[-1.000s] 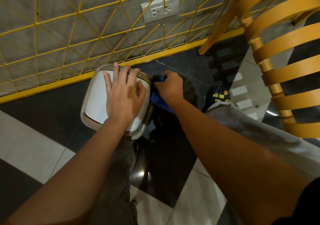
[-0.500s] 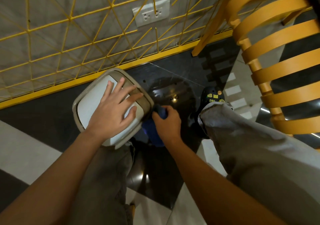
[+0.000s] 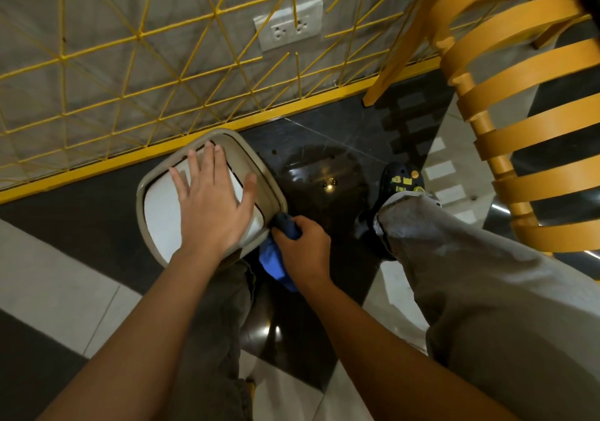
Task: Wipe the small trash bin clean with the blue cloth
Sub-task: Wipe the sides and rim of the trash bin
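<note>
The small trash bin (image 3: 156,216) stands on the floor by the wall, beige-rimmed with a white lid, seen from above. My left hand (image 3: 211,206) lies flat on the lid with fingers spread and straight. My right hand (image 3: 302,248) grips the bunched blue cloth (image 3: 274,261) and holds it against the bin's right side, just under the near right corner of the rim. Most of the bin's side is hidden under the lid and my hands.
A yellow wire grid (image 3: 130,73) covers the grey wall behind the bin, with a wall socket (image 3: 289,29) on it. An orange slatted chair (image 3: 519,102) stands to the right. My legs in grey trousers and a dark shoe (image 3: 399,183) flank the bin on the tiled floor.
My right hand with the cloth has slid from the bin's far right side down toward its near right corner. The bin has turned slightly under my left hand.
</note>
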The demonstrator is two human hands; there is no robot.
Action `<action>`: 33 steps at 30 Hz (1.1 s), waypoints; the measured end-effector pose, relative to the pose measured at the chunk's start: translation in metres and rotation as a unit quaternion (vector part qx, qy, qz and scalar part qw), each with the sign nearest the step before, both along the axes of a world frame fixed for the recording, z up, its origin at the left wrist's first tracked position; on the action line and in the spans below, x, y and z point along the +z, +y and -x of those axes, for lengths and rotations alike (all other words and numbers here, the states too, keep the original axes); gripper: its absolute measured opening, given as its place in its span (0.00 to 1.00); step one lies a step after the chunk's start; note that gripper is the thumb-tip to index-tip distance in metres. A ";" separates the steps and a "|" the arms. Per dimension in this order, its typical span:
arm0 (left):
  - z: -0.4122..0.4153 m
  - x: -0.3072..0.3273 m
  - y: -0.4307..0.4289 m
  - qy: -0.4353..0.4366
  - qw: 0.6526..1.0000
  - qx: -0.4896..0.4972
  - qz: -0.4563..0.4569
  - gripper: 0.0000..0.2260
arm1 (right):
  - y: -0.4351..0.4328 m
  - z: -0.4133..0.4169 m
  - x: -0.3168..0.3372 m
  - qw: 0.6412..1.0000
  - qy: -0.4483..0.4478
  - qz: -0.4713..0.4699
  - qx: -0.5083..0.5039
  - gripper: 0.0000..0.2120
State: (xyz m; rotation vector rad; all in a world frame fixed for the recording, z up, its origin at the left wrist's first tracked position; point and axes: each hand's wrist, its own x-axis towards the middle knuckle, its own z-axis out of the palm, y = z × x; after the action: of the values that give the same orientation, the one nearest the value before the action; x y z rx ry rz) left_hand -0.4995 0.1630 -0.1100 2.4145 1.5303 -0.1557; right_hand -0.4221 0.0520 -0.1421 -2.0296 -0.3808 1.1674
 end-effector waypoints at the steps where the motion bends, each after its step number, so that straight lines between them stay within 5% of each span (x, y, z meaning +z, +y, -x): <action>1: -0.001 -0.002 -0.001 0.005 1.000 0.000 -0.008 0.31 | 0.001 0.000 -0.001 1.000 0.003 0.005 0.002 0.11; 4: -0.003 -0.004 0.000 0.012 1.000 -0.001 -0.025 0.31 | 0.005 -0.001 0.000 1.000 -0.019 0.012 -0.003 0.04; 10: -0.003 -0.004 -0.001 0.015 1.000 0.000 -0.026 0.33 | 0.020 -0.014 -0.004 0.989 -0.130 0.023 0.060 0.06; 15: -0.005 -0.003 -0.001 0.007 1.000 0.004 -0.022 0.30 | 0.056 -0.049 0.002 0.941 -0.221 0.020 0.254 0.08; 18: -0.002 0.000 0.000 0.007 1.000 -0.002 -0.011 0.31 | 0.066 -0.065 0.001 0.945 -0.149 0.013 0.290 0.09; 24: 0.003 0.007 -0.006 0.006 0.997 -0.079 0.000 0.34 | 0.013 -0.064 -0.023 0.996 0.067 0.049 0.014 0.08; 33: -0.006 0.002 -0.011 -0.009 0.998 -0.056 -0.023 0.32 | -0.010 -0.036 -0.010 0.993 0.115 -0.016 0.026 0.08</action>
State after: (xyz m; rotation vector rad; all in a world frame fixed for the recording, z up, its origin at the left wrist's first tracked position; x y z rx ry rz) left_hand -0.4932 0.1524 -0.1083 2.5312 1.4053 -0.1218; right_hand -0.3863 0.0415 -0.1526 -1.8426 -0.3371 1.4015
